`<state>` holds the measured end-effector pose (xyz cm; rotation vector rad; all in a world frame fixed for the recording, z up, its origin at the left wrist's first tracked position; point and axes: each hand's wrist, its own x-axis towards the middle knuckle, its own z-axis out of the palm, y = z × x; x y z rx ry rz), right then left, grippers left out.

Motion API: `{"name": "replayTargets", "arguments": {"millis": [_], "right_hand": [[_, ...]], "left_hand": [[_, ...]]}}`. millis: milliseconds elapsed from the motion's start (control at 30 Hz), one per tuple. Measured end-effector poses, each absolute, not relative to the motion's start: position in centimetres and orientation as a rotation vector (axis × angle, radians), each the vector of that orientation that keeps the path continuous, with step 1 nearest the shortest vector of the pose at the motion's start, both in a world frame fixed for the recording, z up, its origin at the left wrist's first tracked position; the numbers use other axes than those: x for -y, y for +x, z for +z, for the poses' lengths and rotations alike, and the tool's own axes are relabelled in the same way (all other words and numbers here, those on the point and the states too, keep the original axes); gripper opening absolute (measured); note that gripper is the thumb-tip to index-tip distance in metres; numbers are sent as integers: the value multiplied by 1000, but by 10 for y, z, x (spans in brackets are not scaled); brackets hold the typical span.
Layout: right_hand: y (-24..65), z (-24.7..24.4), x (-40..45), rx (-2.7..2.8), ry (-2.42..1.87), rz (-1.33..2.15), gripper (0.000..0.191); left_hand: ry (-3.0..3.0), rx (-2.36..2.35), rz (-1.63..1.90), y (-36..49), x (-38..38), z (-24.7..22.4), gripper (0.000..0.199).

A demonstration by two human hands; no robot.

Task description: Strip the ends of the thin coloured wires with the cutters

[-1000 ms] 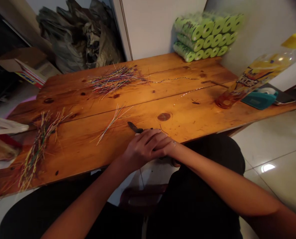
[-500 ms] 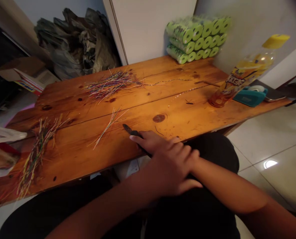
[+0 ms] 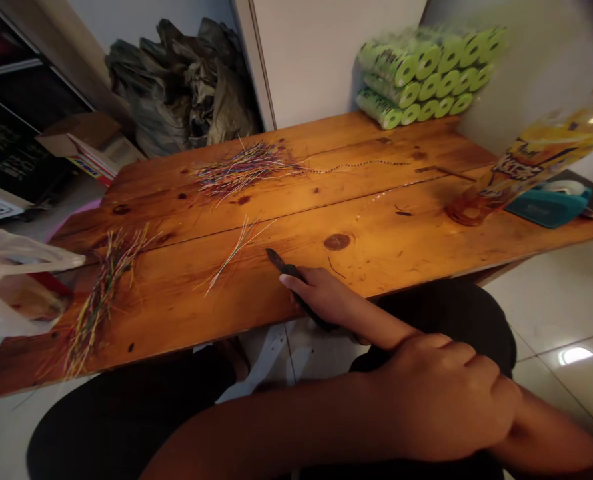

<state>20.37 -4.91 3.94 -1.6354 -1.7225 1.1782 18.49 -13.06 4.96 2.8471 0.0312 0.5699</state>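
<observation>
The right hand (image 3: pixel 321 297) lay at the near edge of the wooden table (image 3: pixel 376 193), its fingers (image 3: pixel 296 283) curled shut around a small dark knife (image 3: pixel 289 272), with the tip pointing at about 11 o'clock and the butt end reaching the table's edge. The left hand (image 3: pixel 441 400) sat off the table at 4 o'clock, closed around the right forearm (image 3: pixel 381 327). At 10 o'clock, just beyond the knife tip, lay a thin bunch of coloured wires (image 3: pixel 239 253), with bare wood between them. A larger wire pile (image 3: pixel 244 170) lay near the far edge at 11 o'clock, and another (image 3: pixel 101 300) lay at 9 o'clock, close to the table's left end. A dark knot (image 3: pixel 336 241) marked the wood at 1 o'clock, with open tabletop running beyond it to a tilted plastic bottle (image 3: pixel 531 160) and a teal tape dispenser (image 3: pixel 549 207) at 2 o'clock, near the right end.
</observation>
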Motion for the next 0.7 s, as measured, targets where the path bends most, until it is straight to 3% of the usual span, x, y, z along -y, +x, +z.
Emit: {"name": "replayTargets", "arguments": {"millis": [467, 700], "right_hand": [[203, 37, 49, 1702, -1643, 1168, 38], [201, 38, 51, 1712, -1645, 1147, 35]], "left_hand": [[2991, 41, 526, 187, 143, 51, 35], [2828, 38, 795, 192, 148, 36, 27]]}}
